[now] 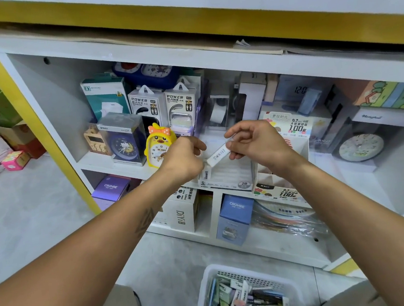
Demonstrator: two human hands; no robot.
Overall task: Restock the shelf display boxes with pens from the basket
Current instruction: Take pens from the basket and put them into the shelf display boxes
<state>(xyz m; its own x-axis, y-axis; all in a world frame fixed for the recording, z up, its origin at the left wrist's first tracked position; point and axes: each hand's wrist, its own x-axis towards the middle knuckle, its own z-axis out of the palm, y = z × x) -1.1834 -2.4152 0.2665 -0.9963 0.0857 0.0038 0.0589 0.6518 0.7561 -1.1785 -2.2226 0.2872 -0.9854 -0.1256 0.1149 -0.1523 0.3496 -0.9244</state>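
Both hands are raised in front of the middle shelf. My left hand (184, 157) and my right hand (255, 141) each pinch one end of a small white barcoded pack (218, 157), which is tilted just above a white display box marked 2B (229, 177). Flat white packs lie in rows inside that box. To its right stands a second display box (288, 129) printed 0.7 HB 100. On the floor at the bottom of the view, a white slotted basket (206, 287) holds several small stationery packs.
A yellow duck clock (155, 146) stands just left of my left hand. Power bank boxes (163, 102), clocks and other boxed goods crowd the shelf behind. CRUHRE boxes (235, 216) fill the lower shelf. Cardboard boxes lie on the floor at far left.
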